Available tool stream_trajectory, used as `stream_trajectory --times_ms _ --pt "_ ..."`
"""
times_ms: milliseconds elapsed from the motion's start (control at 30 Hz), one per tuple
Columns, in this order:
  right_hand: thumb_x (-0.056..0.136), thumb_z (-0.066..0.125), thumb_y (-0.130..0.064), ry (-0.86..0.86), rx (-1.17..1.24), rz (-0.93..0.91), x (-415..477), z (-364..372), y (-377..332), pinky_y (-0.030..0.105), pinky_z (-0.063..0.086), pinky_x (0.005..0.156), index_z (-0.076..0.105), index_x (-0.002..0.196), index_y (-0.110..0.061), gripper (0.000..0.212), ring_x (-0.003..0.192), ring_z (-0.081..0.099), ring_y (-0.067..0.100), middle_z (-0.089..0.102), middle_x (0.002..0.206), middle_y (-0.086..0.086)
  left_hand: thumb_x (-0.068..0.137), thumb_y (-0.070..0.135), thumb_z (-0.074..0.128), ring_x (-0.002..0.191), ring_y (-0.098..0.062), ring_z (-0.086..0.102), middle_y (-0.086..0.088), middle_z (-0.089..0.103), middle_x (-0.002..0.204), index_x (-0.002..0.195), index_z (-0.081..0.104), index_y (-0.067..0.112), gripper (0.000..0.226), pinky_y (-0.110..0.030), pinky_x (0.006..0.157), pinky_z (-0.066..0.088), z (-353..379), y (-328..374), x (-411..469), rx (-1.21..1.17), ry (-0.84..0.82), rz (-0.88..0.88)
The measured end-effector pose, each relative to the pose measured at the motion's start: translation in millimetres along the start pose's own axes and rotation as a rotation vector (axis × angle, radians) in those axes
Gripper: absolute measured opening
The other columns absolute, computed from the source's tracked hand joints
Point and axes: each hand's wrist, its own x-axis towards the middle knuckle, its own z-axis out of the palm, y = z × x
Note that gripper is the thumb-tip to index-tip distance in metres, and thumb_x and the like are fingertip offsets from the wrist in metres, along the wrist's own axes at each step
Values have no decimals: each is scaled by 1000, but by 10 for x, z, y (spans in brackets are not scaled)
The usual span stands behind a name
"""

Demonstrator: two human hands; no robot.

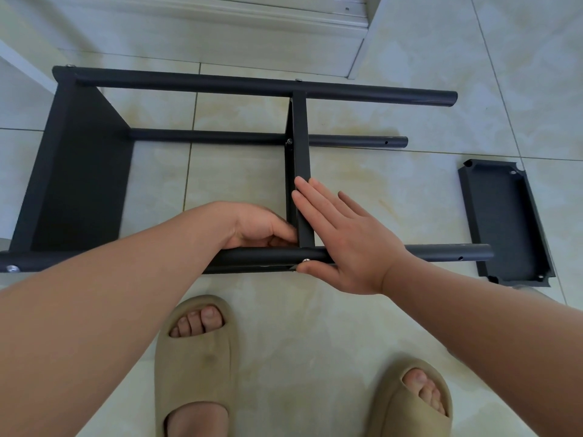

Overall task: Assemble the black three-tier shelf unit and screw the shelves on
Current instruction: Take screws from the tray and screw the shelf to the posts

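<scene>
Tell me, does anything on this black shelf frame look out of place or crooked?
Yes: the third black rectangular shelf tray lies loose on the pale tiled floor, beside the free ends of the black round poles, not yet screwed on. The tiles also carry yellowish stains.

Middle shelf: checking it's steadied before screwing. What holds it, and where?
The left hand pinches the middle shelf at its near end by the front pole; the right hand presses flat against its side there.
</scene>
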Motion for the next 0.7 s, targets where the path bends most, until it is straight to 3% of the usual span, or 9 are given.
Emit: stream_trajectory --times_ms 67,200,300,400,467,600,700 --pt "94 28 -74 -1 3 0 1 -1 -1 50 17 125 1 162 -11 96 156 -12 17 -12 169 1 96 16 55 68 -16 68 -3 72 76 69 78 19 36 -27 68 52 8 -10 -9 -23 -2 21" --pt "94 29 -73 -3 -1 0 -1 0 -2 49 16 125 1 162 -11 96 156 -12 17 -12 169 2 95 9 52 90 -25 67 -11 72 97 94 76 10 23 -39 94 49 -2 -13 -37 -112 -13 36" --pt "94 29 -74 -8 -9 0 0 -2 -2 49 16 125 0 162 -11 96 156 -12 17 -13 169 2 93 13 52 78 -20 69 -8 73 88 85 78 13 28 -30 75 55 -15 -4 -37 -109 -31 11" --pt "94 28 -74 -10 -9 0 -1 -7 -3 49 16 125 0 162 -11 96 156 -12 18 -13 169 2 94 18 54 63 -15 66 -3 69 74 72 77 18 31 -26 61 51 9 9 -24 -37 -9 14" --pt "94 28 -73 -11 -4 0 -1 -12 -3 49 15 125 0 162 -11 96 156 -12 18 -12 169 2 96 15 55 61 -14 65 -2 69 71 72 75 17 30 -25 61 51 24 7 -9 -13 15 42" --pt "94 28 -74 -13 -12 1 -1 -10 -6 49 15 125 0 162 -11 97 156 -12 18 -13 169 2 95 9 53 76 -20 69 -9 73 85 89 75 10 23 -31 77 54 16 -9 -27 -56 5 57" --pt "94 28 -74 -7 -12 3 -3 -7 -9 50 15 125 1 162 -11 97 156 -11 18 -12 169 2 93 8 51 79 -20 70 -9 74 90 83 79 14 30 -29 72 55 -16 -18 -43 -107 -54 41"
